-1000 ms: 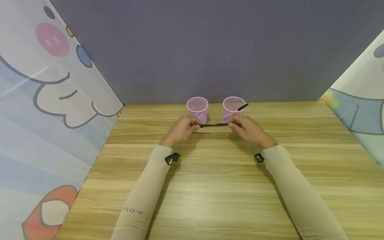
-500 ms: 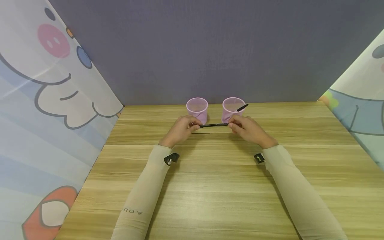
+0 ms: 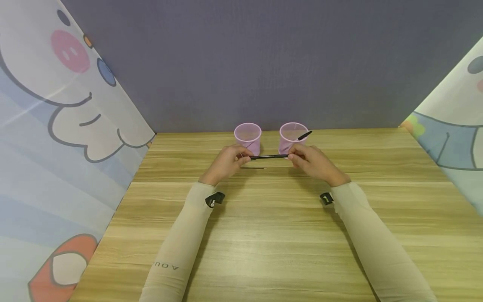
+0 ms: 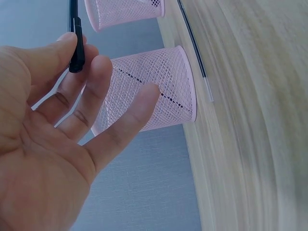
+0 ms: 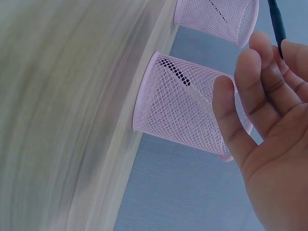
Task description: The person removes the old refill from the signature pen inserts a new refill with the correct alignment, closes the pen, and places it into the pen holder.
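Observation:
A black pen [image 3: 269, 157] is held level above the table in front of two pink mesh pen holders. My left hand [image 3: 228, 162] pinches its clip end between thumb and fingers; in the left wrist view the other fingers spread loosely. At the pen's tapered end, my right hand [image 3: 310, 162] pinches with thumb and fingertips. The left pen holder [image 4: 149, 91] has a thin dark stick inside, seen through the mesh. In the right pen holder [image 5: 187, 106] leans a pen [image 3: 305, 136] with a black end above the rim. A thin pen refill [image 4: 195, 45] lies on the table below my left hand.
The wood-grain table [image 3: 271, 235] runs back to a grey-blue wall panel [image 3: 264, 63]. Cartoon-printed sheets stand along the left side [image 3: 56, 167] and the right side [image 3: 456, 117]. Both pen holders stand upright near the table's back edge, a small gap between them.

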{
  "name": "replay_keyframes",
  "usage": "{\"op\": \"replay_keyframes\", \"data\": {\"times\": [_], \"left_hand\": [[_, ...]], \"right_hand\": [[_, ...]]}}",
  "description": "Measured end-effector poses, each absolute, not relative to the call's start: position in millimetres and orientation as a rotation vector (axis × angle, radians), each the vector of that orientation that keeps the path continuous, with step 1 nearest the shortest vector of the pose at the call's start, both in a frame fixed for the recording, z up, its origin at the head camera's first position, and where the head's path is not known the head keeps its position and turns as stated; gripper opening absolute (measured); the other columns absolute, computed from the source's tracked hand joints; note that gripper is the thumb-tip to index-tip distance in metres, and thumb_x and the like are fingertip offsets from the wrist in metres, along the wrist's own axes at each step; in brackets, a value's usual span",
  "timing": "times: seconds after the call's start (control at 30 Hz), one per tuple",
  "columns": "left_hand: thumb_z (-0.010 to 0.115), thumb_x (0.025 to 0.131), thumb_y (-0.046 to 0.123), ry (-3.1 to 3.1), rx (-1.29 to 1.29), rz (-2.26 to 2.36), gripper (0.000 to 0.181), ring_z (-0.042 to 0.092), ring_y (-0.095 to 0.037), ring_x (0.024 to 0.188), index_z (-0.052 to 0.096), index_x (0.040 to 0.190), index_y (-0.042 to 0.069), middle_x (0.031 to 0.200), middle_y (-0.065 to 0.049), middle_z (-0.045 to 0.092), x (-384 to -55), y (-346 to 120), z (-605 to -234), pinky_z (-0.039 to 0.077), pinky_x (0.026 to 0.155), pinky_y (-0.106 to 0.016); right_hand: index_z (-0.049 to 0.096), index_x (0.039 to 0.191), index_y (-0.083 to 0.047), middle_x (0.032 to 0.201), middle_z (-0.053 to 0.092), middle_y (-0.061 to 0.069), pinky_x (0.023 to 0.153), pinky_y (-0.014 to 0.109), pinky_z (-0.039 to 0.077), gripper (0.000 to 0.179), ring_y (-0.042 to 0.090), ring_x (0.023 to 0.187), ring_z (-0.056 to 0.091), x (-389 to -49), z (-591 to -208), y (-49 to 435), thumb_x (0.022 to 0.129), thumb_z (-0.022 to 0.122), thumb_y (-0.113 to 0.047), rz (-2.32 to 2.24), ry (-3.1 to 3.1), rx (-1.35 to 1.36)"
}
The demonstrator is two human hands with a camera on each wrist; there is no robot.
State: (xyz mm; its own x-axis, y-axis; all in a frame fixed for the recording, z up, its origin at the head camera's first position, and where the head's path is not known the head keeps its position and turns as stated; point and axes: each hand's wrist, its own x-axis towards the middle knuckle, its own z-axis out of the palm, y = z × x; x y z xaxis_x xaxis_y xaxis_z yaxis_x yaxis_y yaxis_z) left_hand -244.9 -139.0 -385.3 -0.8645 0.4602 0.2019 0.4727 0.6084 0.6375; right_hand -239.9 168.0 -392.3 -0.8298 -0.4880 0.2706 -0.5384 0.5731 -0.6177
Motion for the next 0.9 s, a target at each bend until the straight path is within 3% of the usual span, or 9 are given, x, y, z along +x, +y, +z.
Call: {"op": "replay_keyframes", "data": {"times": [0.57, 0.9], "left_hand": [[0.068, 0.098, 0.009, -2.769, -0.782, -1.160, 0.017, 0.066, -0.018, 0.083, 0.076, 0.112, 0.006, 0.102, -0.007, 0.075, -249.6, -137.4, -384.4, 0.054, 0.068, -0.028], [0.065, 0.099, 0.008, -2.746, -0.782, -1.239, 0.018, 0.068, -0.027, 0.085, 0.074, 0.113, 0.002, 0.105, -0.016, 0.075, -248.6, -138.4, -381.7, 0.055, 0.065, -0.030]], "right_hand": [[0.065, 0.099, -0.005, 0.073, 0.061, 0.001, 0.058, 0.026, 0.040, 0.012, 0.011, 0.063, 0.051, -248.7, -392.3, 174.6, 0.104, 0.059, -0.014, 1.142, -2.693, 0.908], [0.064, 0.100, -0.008, 0.075, 0.062, 0.004, 0.059, 0.025, 0.043, 0.009, 0.009, 0.066, 0.053, -247.1, -388.3, 178.0, 0.105, 0.057, -0.012, 1.210, -2.674, 0.913]]}}
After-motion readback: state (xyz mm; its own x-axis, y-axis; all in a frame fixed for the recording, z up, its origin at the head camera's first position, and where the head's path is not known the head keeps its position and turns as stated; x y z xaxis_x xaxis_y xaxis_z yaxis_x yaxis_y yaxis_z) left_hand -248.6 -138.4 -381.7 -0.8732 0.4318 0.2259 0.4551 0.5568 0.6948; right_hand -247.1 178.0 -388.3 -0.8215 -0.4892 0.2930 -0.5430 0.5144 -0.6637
